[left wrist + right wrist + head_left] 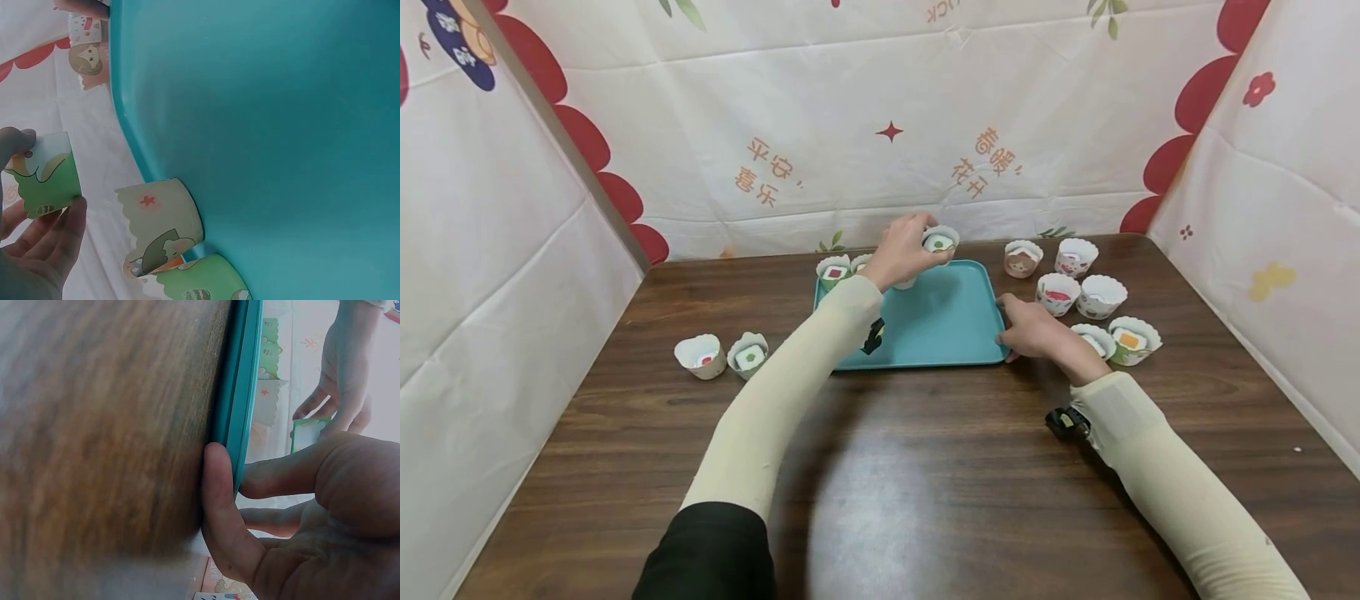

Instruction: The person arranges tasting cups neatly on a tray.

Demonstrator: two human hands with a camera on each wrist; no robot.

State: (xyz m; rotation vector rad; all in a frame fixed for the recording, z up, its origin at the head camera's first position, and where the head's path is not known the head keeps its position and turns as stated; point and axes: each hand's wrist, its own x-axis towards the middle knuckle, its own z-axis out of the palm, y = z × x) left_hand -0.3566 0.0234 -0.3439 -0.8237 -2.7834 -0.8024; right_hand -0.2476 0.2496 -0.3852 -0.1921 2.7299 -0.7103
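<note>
My left hand (901,248) pinches a paper baking cup (942,237) above the far edge of a teal tray (936,321). Inside that cup lies a white square piece with a green mark. Between thumb and fingers, the cup's green printed side (53,178) shows in the left wrist view. Along the tray's far left side stand 3 more cups, one with a red-marked white piece (833,273); my left arm partly covers them. At the tray's right edge my right hand (1036,327) grips the rim, thumb and fingers on either side of it.
Several paper cups stand right of the tray, among them one with an orange-marked piece (1130,340) and one with something red (1057,296). Left of the tray are two cups, the nearer with a green-marked piece (749,357). A printed cloth (850,100) hangs behind the wooden table (925,467).
</note>
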